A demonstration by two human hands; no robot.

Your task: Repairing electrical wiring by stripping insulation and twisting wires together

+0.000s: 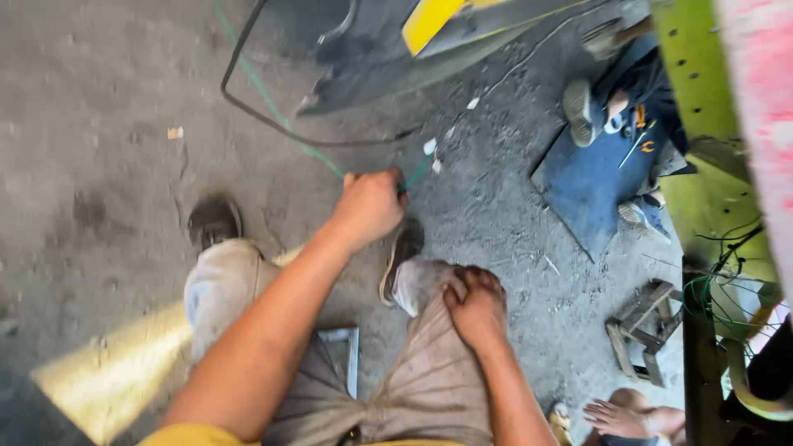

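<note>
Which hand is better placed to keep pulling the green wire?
Left. The left hand is already closed on the green wire; the right hand rests on the knee, away from it.

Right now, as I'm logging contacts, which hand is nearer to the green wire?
The left hand. It is closed around the green wire, which runs off across the floor. The right hand is apart from it, resting on the right knee.
</note>
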